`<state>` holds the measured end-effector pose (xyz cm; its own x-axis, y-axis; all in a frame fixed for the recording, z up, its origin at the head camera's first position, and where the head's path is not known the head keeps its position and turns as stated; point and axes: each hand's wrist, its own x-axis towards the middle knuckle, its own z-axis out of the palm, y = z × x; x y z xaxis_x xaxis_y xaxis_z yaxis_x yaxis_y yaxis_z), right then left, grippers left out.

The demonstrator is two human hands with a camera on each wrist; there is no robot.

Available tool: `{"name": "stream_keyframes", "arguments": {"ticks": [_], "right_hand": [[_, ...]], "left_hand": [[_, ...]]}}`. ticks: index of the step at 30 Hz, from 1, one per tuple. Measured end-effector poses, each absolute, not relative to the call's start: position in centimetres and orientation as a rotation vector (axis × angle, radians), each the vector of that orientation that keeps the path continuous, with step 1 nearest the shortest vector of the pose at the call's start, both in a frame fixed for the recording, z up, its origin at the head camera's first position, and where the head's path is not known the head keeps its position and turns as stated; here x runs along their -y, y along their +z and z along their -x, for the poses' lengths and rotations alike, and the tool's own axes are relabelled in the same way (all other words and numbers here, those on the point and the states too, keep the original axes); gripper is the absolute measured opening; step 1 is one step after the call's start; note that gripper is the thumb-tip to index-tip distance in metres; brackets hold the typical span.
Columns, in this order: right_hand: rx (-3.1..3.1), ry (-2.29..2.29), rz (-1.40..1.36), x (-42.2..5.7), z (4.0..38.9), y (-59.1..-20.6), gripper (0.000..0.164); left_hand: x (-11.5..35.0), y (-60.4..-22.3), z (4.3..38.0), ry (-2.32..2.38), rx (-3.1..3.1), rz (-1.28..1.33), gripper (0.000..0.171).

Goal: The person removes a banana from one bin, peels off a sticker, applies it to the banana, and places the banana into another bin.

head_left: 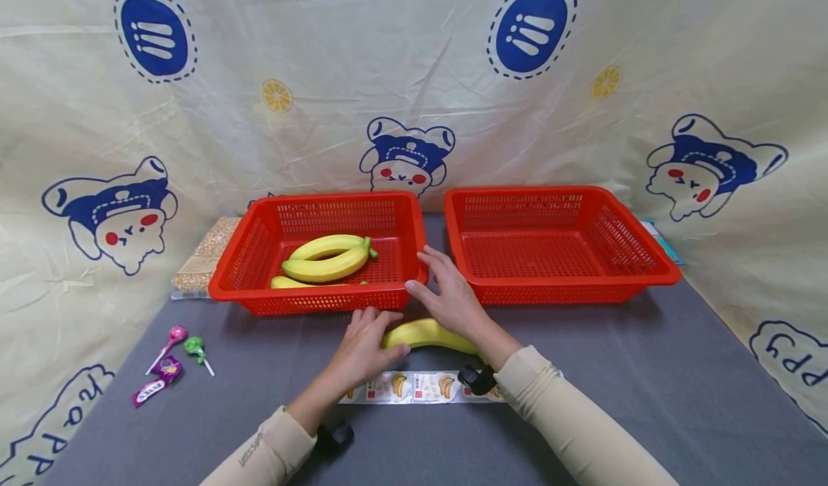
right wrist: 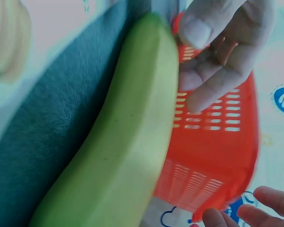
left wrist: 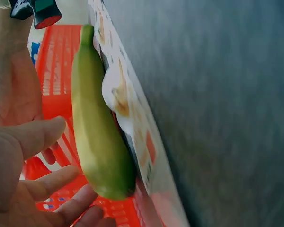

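A single yellow banana (head_left: 430,333) with a greenish tip lies on the grey cloth between the hands, in front of the baskets. My left hand (head_left: 367,346) is at its left end, thumb and fingers spread around the tip; whether they touch it is unclear. In the left wrist view, the same banana (left wrist: 97,123) appears beside the loosely bent fingers (left wrist: 61,182). My right hand (head_left: 453,299) hovers over its right part, fingers extended near the left basket's corner and gripping nothing. A strip of banana-picture stickers (head_left: 414,387) lies just nearer than the banana.
Several bananas (head_left: 326,264) lie in the left red basket (head_left: 317,300). Beside it stands a second red basket (head_left: 556,290). Pink and green lollipops (head_left: 194,346) and a purple-wrapped candy (head_left: 158,381) lie at left. A bag of grain-like pieces (head_left: 205,259) sits behind the left basket.
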<state>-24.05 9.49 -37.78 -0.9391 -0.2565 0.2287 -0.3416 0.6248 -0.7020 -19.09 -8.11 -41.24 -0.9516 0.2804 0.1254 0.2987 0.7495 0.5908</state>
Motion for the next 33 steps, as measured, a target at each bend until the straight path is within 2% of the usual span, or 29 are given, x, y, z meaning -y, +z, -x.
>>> {"name": "stream_keyframes", "arguments": {"ticks": [10,22,33], "right_hand": [[2.658,1.153,-0.608,-13.2,19.4,-36.9,0.056],[2.599,0.897,-0.627,-19.3,15.8,-38.8,0.04],[2.684,0.726,-0.559,-24.2,14.2,-41.1,0.036]], "left_hand": [[6.3,-40.6,16.8,-0.932,2.844,0.662,0.042],[2.7,-41.4,16.2,-0.912,2.852,0.937,0.031],[-0.3,-42.2,15.8,-1.043,2.873,0.912,0.025]]}}
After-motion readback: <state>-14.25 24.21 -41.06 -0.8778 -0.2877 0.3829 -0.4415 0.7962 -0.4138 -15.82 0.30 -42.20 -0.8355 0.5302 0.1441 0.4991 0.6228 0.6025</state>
